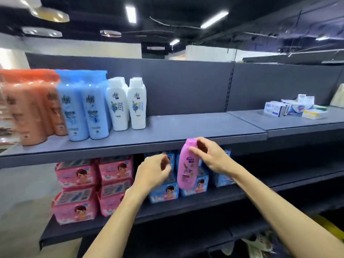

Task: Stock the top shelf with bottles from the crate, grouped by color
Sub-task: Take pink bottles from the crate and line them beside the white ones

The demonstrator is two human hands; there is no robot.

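Pink bottle (pixel 186 164) in right hand (pixel 211 157) at top shelf (pixel 204 125) edge

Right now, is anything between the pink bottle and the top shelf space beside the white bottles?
Nothing visible, only the top shelf's front lip: the right hand holds the pink bottle mostly below it. The shelf right of the white bottles is bare.

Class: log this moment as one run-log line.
right hand holds pink bottle | left hand holds nothing | top shelf: orange bottles, blue bottles, white bottles grouped
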